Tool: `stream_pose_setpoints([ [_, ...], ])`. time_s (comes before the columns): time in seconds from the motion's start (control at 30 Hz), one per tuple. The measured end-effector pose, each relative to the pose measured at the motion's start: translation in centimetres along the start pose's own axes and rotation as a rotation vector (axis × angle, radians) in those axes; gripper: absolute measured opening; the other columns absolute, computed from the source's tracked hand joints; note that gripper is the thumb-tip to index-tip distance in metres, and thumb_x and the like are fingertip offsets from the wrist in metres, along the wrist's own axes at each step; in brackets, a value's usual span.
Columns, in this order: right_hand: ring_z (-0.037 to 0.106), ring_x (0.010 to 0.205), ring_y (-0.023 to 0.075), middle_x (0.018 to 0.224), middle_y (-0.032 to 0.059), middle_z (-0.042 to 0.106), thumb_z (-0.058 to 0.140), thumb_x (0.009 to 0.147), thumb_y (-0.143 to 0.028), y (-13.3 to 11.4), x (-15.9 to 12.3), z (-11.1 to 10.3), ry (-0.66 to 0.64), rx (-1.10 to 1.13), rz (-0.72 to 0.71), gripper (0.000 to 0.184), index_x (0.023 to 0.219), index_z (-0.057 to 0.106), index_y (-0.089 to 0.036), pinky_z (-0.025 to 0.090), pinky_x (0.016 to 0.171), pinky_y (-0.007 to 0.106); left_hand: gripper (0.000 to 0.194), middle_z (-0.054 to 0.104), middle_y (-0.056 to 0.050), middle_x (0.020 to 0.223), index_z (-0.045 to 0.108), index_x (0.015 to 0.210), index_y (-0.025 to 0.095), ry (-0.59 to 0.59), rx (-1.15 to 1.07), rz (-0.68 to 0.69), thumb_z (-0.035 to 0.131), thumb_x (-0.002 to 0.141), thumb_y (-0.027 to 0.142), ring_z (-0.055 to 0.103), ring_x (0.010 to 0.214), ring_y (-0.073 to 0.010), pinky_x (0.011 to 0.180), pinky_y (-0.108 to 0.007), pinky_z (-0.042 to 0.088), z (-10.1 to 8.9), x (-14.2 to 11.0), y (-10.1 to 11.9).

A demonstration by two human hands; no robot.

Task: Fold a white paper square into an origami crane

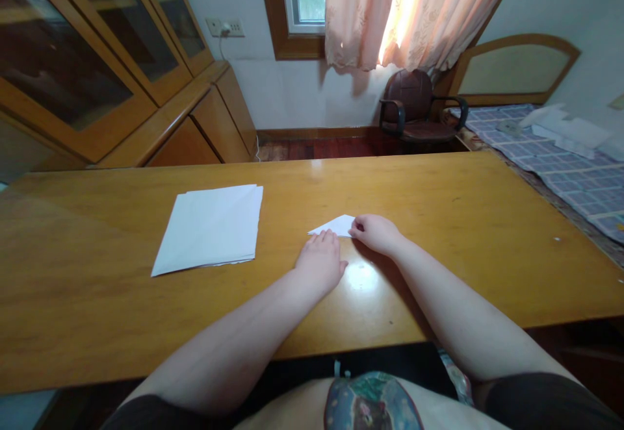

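A small folded piece of white paper (336,225) lies on the wooden table (439,222) near its middle. My left hand (319,262) rests palm down on the table with its fingertips on the paper's near left edge, fingers stretched flat. My right hand (375,232) lies curled at the paper's right end, its fingers pressed together on that corner. A stack of white paper sheets (209,227) lies flat on the table to the left of both hands, untouched.
A wooden cabinet (97,60) with glass doors stands at the back left. Beyond the table's far edge are a brown armchair (414,108), a curtained window (390,8) and a bed (565,157) with a checked cover at the right.
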State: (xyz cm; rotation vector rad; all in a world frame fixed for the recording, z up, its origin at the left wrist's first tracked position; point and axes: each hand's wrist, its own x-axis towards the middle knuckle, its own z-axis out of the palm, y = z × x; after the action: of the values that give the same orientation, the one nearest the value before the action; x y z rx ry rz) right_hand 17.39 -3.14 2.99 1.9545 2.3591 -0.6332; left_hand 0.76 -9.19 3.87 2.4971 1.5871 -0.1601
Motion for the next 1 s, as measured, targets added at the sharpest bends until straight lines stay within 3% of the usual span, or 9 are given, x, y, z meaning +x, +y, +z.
stream_pose_setpoints([
  [0.13, 0.059, 0.074, 0.0162, 0.085, 0.0038, 0.07, 0.054, 0.085, -0.042, 0.0, 0.0, 0.1, 0.001, 0.015, 0.008, 0.023, 0.087, 0.067, -0.023, 0.033, 0.059, 0.025, 0.07, 0.043, -0.022, 0.141, 0.038, 0.14, 0.005, 0.004, 0.01, 0.002, 0.054, 0.084, 0.044, 0.041, 0.13, -0.0319, 0.109, -0.043, 0.03, 0.1, 0.1, 0.2],
  [0.33, 0.056, 0.065, 0.0133, 0.078, 0.003, 0.069, 0.061, 0.081, -0.037, 0.9, 0.4, 0.3, 0.012, 0.127, -0.022, 0.018, 0.081, 0.065, -0.02, 0.033, 0.057, 0.024, 0.068, 0.051, -0.021, 0.134, 0.042, 0.138, 0.009, 0.002, 0.032, 0.012, 0.055, 0.083, 0.048, 0.047, 0.123, -0.0322, 0.106, -0.044, 0.032, -0.1, 0.1, 0.1],
  [0.53, 0.054, 0.062, 0.011, 0.074, 0.0012, 0.066, 0.065, 0.077, -0.032, 1.7, 0.7, 0.4, 0.0, 0.249, -0.034, 0.014, 0.077, 0.064, -0.018, 0.033, 0.056, 0.022, 0.075, 0.03, -0.017, 0.151, 0.033, 0.143, 0.009, -0.036, 0.004, 0.009, 0.049, 0.085, 0.052, 0.033, 0.135, -0.0332, 0.104, -0.044, 0.036, 0.6, 0.1, 0.3],
  [0.73, 0.051, 0.057, 0.012, 0.067, 0.0003, 0.064, 0.064, 0.075, -0.052, 1.1, 0.5, 0.6, 0.021, 0.165, -0.006, 0.031, 0.073, 0.063, -0.021, 0.029, 0.052, 0.024, 0.079, 0.031, -0.017, 0.151, 0.028, 0.146, 0.008, -0.041, 0.032, -0.004, 0.048, 0.084, 0.054, 0.033, 0.135, -0.0345, 0.106, -0.045, 0.033, 0.9, 0.2, 0.6],
  [1.0, 0.053, 0.06, 0.0121, 0.072, 0.001, 0.066, 0.072, 0.069, -0.048, 0.7, 0.9, 0.3, -0.005, 0.106, 0.063, 0.028, 0.074, 0.063, -0.021, 0.029, 0.052, 0.024, 0.08, 0.035, -0.018, 0.148, 0.033, 0.144, 0.008, -0.033, 0.053, -0.004, 0.051, 0.082, 0.056, 0.038, 0.13, -0.0361, 0.106, -0.047, 0.032, 0.4, 0.3, 0.9],
])
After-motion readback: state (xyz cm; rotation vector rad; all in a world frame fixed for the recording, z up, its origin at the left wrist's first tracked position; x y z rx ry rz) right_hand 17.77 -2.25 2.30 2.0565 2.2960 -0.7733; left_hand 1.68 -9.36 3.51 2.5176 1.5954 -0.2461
